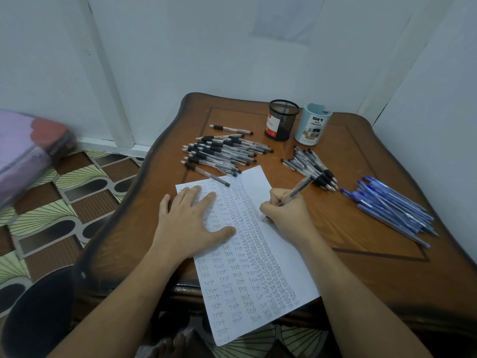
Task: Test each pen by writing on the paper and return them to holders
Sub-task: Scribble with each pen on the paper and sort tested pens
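The left hand [191, 223] lay flat with fingers spread on the upper left of the paper [258, 280], pressing it to the counter [374, 267], likely so the sheet, whose near end overhung the edge, would not slide under the writing. The right hand [286, 213] gripped a clear pen [296, 191] in a writing hold at the edge of the densely filled columns of "test", beside the blank right margin; the tip was mostly hidden by the fingers, so contact with the sheet seemed probable rather than sure. The pens lay sorted by kind: a large pile of black-grip pens [222, 153] left of the sheet's top, a smaller bunch [312, 167] near the writing hand, and blue pens [392, 208] far right. The black mesh holder [282, 120] and the pale blue holder [313, 127] stood side by side at the back, apparently holding no pens.
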A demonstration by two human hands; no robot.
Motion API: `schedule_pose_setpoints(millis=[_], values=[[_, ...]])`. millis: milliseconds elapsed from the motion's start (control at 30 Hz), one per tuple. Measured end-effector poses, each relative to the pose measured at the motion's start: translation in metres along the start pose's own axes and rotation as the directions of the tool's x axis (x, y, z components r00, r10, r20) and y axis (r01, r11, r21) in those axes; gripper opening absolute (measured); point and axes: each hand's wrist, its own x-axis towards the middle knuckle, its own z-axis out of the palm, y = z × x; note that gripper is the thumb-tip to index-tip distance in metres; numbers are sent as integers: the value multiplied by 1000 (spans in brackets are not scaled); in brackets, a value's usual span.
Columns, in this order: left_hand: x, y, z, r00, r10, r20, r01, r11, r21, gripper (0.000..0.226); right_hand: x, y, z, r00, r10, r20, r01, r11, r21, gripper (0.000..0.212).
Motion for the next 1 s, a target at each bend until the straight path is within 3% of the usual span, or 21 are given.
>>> schedule_pose_setpoints(millis=[300, 400, 467, 567, 633, 767, 933, 1000], values=[[-1, 1, -1, 1000, 2, 7, -2, 1000, 12, 100, -1, 0, -1, 1000, 14, -18, -14, 1000, -2, 38], [-1, 0, -1, 1000, 1, 6, -1, 1000, 4, 101, 1, -6, -2, 995, 43, -86, -43, 999, 1, 40], [-1, 0, -1, 1000, 6, 9, -6, 1000, 5, 101, 2, -11, -9, 981, 115, -157, -90, 983, 163, 44], [-1, -1, -1, 1000, 10, 12, -11, 1000, 10, 99, 1, -25, -17, 962, 234, -139, -143, 869, 473, 38], [0, -1, 0, 1000, 9, 12, -9, 1000, 6, 99, 0, -31, -20, 950, 294, -108, -195, 823, 534, 35], [-1, -1, -1, 1000, 4, 4, -4, 1000, 3, 104, 0, -37, -19, 962, 269, -57, -226, 891, 394, 40], [-1, -1, 0, 1000, 2, 6, -2, 1000, -2, 104, 0, -51, -24, 971, 230, -71, -172, 870, 463, 20], [-1, -1, -1, 1000, 3, 11, -3, 1000, -4, 99, 4, -54, -27, 968, 203, -149, -177, 969, 172, 23]])
